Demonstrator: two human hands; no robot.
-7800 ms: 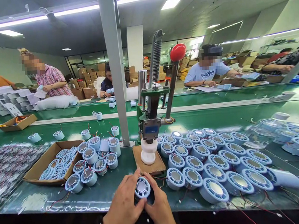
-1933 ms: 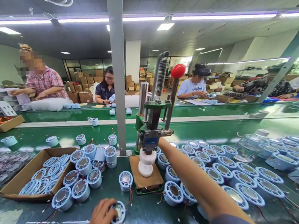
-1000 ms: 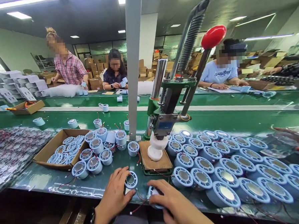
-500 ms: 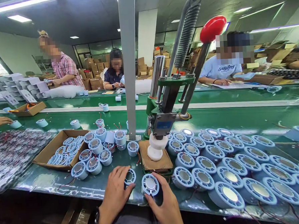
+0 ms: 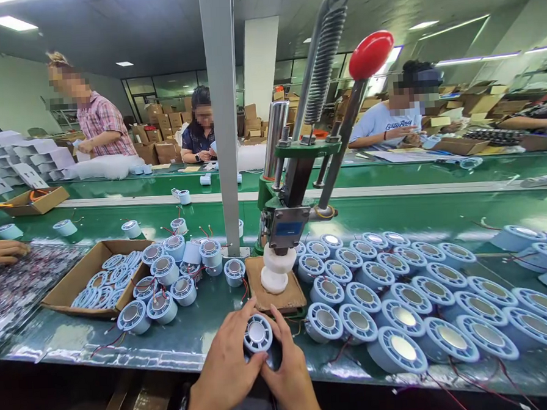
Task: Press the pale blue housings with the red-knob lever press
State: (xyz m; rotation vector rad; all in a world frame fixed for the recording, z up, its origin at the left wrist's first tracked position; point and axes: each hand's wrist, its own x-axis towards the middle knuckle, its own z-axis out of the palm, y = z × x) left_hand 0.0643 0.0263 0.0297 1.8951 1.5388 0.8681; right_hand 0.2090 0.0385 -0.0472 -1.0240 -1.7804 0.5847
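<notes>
Low in the middle, my left hand (image 5: 231, 360) and my right hand (image 5: 288, 360) close round a light-blue round housing (image 5: 257, 333). Its slotted rim and silver centre disc face up. My thumbs meet at its near side, and fingers of both hands wrap its sides. Just beyond my fingertips stands a hand press (image 5: 289, 222) with a red-knobbed lever (image 5: 371, 54). Under its white pressing head (image 5: 279, 260) a white round seat (image 5: 274, 280) rests on a brown board (image 5: 260, 296).
Many similar housings (image 5: 403, 351) with wires fill the right side. More housings (image 5: 162, 307) cluster left, beside a cardboard box (image 5: 53, 302) of light-blue rings (image 5: 101, 293). A grey post (image 5: 223, 128) rises behind. Another person's hand (image 5: 3, 251) is at far left; several people work across the green line.
My hands have come together. Earlier my left hand held a slotted blue ring-like piece apart from the housing in my right; now both grip one housing. The view has turned slightly right.
</notes>
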